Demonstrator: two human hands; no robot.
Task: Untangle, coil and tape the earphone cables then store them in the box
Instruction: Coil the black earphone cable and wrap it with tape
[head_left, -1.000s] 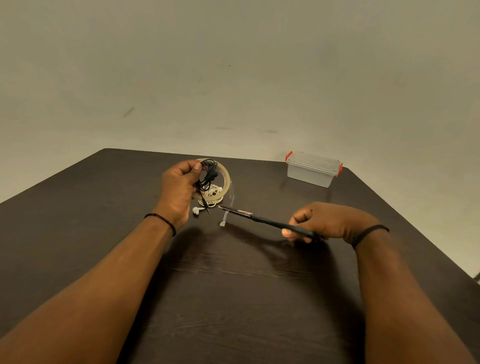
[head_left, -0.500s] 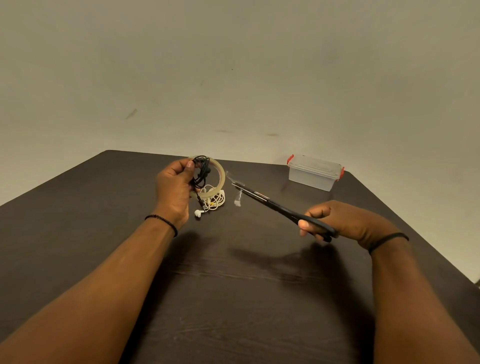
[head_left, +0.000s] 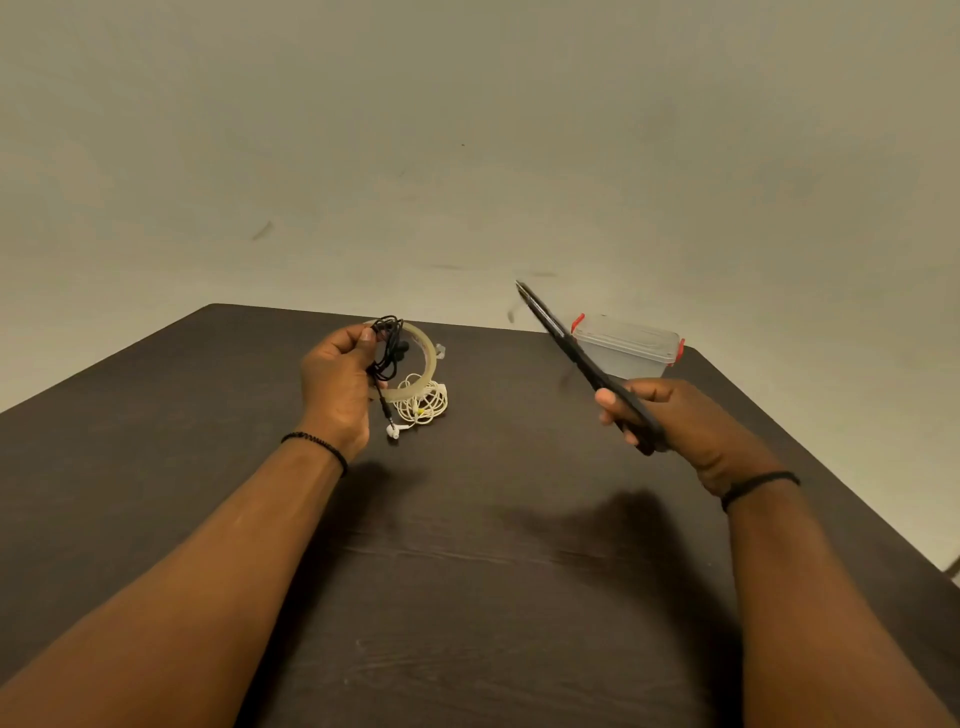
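My left hand (head_left: 335, 387) grips a coiled black earphone cable (head_left: 387, 351) together with a clear tape roll (head_left: 423, 364), held above the table. A white earphone cable (head_left: 423, 405) lies bundled on the table just below the roll, one earbud sticking out at its left. My right hand (head_left: 670, 415) holds black scissors (head_left: 571, 353) by the handles, blades closed and pointing up and to the left, a small scrap of tape near the tip. The clear plastic box (head_left: 626, 348) with red clips stands shut at the far right of the table, behind the scissors.
The dark wooden table (head_left: 467, 545) fills the lower view, its far edge meeting a plain wall. The right edge runs diagonally past my right wrist.
My right hand has swung the scissors up and to the right, away from the tape roll. The strip between roll and blades is cut. My left hand has kept the roll and black cable nearly still.
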